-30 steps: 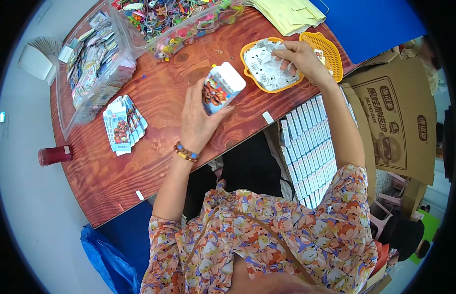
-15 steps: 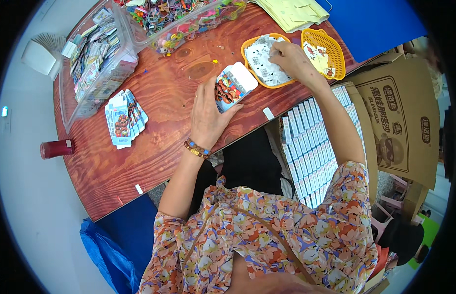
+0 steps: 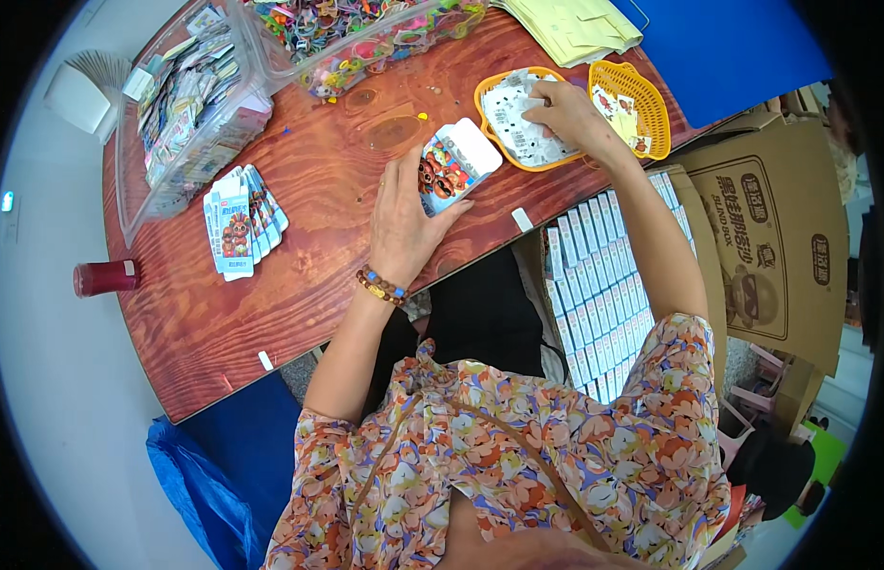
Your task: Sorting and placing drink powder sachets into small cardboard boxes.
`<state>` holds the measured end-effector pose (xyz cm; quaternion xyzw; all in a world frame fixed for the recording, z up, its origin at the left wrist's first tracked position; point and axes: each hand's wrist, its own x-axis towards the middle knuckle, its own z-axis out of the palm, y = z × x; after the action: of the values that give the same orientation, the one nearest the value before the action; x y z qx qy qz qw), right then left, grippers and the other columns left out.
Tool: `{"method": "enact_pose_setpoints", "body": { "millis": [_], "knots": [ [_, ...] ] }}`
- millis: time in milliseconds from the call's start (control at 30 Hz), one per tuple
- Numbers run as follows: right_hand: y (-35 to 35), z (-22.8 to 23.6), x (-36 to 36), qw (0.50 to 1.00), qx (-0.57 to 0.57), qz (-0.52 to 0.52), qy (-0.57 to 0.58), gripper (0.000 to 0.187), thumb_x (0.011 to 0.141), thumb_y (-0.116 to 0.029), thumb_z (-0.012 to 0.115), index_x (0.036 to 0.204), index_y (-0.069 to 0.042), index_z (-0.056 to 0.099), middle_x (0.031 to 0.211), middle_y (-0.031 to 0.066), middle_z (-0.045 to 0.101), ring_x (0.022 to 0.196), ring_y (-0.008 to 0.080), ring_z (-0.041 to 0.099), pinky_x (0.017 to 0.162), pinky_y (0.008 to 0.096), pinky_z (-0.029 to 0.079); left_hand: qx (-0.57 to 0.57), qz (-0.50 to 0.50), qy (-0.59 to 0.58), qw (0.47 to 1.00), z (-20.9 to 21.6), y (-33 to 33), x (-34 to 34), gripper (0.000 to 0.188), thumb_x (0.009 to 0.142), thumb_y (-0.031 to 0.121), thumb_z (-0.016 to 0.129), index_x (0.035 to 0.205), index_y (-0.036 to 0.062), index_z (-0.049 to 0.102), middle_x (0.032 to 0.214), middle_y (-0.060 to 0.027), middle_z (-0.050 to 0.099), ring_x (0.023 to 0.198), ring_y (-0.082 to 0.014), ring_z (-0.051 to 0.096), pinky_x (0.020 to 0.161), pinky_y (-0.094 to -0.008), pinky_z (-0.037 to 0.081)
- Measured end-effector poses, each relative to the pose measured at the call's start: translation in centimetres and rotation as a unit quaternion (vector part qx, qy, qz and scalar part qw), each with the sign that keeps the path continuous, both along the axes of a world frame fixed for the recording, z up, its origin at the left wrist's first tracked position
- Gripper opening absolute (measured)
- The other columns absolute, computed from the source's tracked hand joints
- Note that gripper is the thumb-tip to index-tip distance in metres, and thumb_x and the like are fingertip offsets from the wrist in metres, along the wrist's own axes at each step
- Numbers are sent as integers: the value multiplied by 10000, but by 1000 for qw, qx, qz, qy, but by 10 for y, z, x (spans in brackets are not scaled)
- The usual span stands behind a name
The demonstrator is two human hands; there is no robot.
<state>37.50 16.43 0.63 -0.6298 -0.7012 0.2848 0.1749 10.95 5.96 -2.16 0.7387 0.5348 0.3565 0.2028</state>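
My left hand [image 3: 401, 223] is closed around a small printed cardboard box [image 3: 447, 179] with cartoon figures, holding it tilted on the table. Its white end flap stands out toward the upper right. My right hand [image 3: 577, 122] reaches into a yellow plastic basket [image 3: 481, 103] of small white printed slips [image 3: 513, 122]. Its thumb and index finger come together on the slips; whether one is between the fingertips is hidden. Just right of that hand, a second yellow basket [image 3: 657, 109] holds small picture cards [image 3: 626, 122].
Flat printed boxes [image 3: 237, 228] lie fanned on the left. Clear bins of packets [image 3: 197, 100] and colourful trinkets [image 3: 399, 47] stand at the back, beside yellow sheets [image 3: 575, 27]. A dark red cylinder [image 3: 107, 277] is at the left edge. Below right, an open carton [image 3: 779, 237] holds rows of small boxes [image 3: 599, 285].
My right hand has shifted slightly within the basket, still at the slips. My left hand keeps the box in nearly the same place. The whole view has shifted a little.
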Motion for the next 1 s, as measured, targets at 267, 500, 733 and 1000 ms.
{"method": "enact_pose_setpoints", "body": {
  "millis": [267, 500, 733, 1000],
  "knots": [
    [-11, 31, 12, 992, -25, -53, 109, 219, 853, -223, 693, 936, -20, 693, 717, 16, 646, 642, 70, 550, 571, 257, 391, 11, 4, 6, 1000, -1, 4, 3, 827, 687, 254, 880, 1360, 12, 465, 1189, -179, 552, 1089, -373, 575, 900, -453, 503],
    [-40, 64, -38, 986, -17, 52, 155, 345, 835, -221, 729, 1082, 17, 696, 907, 60, 700, 858, 123, 642, 803, 270, 492, 43, 37, 41, 998, 9, 2, 14, 835, 651, 224, 892, 1342, 6, 477, 1141, -176, 563, 1043, -366, 595, 865, -439, 512],
    [-48, 42, -51, 986, 53, 135, 82, 295, 896, -207, 695, 1107, 0, 685, 1319, 180, 599, 1264, 287, 541, 1061, 381, 409, 37, 49, 24, 998, 6, 3, 15, 819, 669, 219, 883, 1347, 10, 473, 1149, -182, 560, 1050, -366, 596, 835, -441, 525],
    [-48, 43, -28, 969, 130, 158, 139, 277, 950, -162, 631, 1189, -33, 687, 1256, 122, 658, 1184, 216, 594, 1035, 337, 435, 40, 62, 2, 997, 3, 2, 8, 794, 686, 228, 882, 1345, 31, 485, 1163, -172, 575, 1054, -360, 594, 876, -437, 511]
  ]
}}
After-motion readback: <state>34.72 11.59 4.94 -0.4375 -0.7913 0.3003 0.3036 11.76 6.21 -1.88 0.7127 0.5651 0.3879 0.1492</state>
